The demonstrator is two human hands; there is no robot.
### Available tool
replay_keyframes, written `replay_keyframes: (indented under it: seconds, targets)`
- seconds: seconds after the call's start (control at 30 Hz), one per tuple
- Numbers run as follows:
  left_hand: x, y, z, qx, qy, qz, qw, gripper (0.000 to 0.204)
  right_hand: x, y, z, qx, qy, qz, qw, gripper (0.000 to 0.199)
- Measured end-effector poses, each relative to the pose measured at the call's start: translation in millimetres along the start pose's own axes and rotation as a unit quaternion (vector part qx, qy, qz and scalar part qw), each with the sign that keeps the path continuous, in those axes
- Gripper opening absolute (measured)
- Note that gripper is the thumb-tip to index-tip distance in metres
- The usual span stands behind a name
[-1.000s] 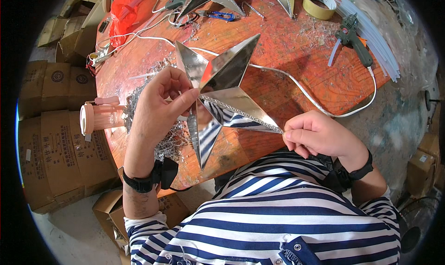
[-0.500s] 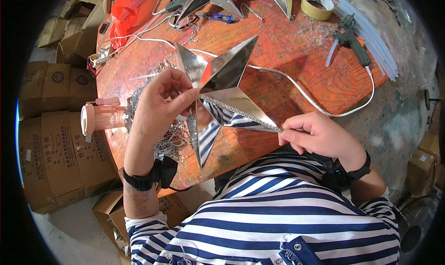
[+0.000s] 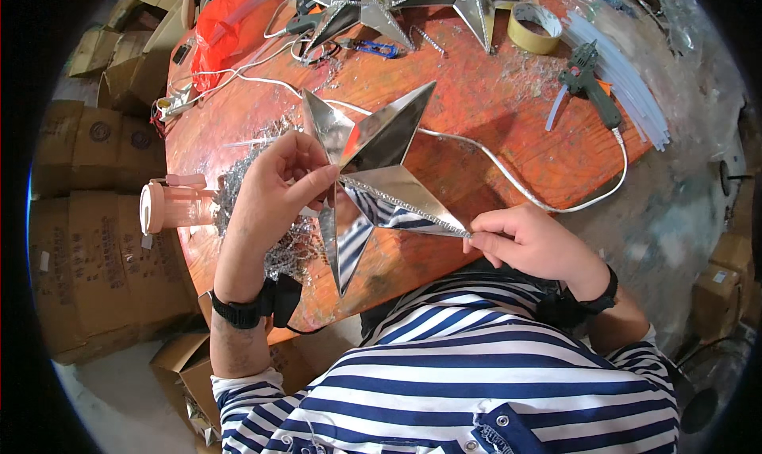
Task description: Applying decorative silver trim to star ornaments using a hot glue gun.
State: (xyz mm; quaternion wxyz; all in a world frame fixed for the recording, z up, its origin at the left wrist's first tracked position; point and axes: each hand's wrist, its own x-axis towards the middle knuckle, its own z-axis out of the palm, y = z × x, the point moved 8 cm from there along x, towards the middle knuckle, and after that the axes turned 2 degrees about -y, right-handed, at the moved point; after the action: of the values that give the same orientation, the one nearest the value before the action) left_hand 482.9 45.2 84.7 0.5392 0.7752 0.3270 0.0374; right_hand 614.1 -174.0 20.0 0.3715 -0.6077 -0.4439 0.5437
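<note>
A shiny silver five-pointed star (image 3: pixel 386 140) with mirror-like faces is held above the table's near part. A thin sparkly trim strip (image 3: pixel 402 205) lies along the ridge from its middle to its right point. My left hand (image 3: pixel 279 186) is closed at the star's left side, thumb and finger pinched near the middle, where the strip begins. My right hand (image 3: pixel 520 244) pinches the strip's end at the tip of the right point; whether it also grips the star's tip I cannot tell. A heap of loose silver trim (image 3: pixel 290 252) lies behind my left hand and forearm.
On the orange wooden table (image 3: pixel 508 121) lie a green glue gun (image 3: pixel 583 77), clear glue sticks (image 3: pixel 631 93), a tape roll (image 3: pixel 534 29), blue-handled snips (image 3: pixel 375 48) and more silver stars (image 3: pixel 377 13). A white cord (image 3: pixel 496 162) crosses it. A pink cup (image 3: pixel 175 206) is at left, near cardboard boxes (image 3: pixel 95 255).
The view has shifted slightly, so the table items sit lower. Both hands keep their grip at the star's middle and right point; the right hand is slightly nearer the left.
</note>
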Motion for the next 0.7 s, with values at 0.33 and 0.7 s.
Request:
replay_keyframes:
  seconds: [0.33,0.7]
  targets:
    - [-5,-23,-40,-0.27,0.166,0.033,0.948,0.012,1,-15,-6,-0.088,-0.004,-0.053,0.995,0.022]
    - [-81,-52,33,-0.042,-0.053,0.047,0.997,0.011,-43,11,-219,-0.529,0.436,-0.013,0.728,0.051]
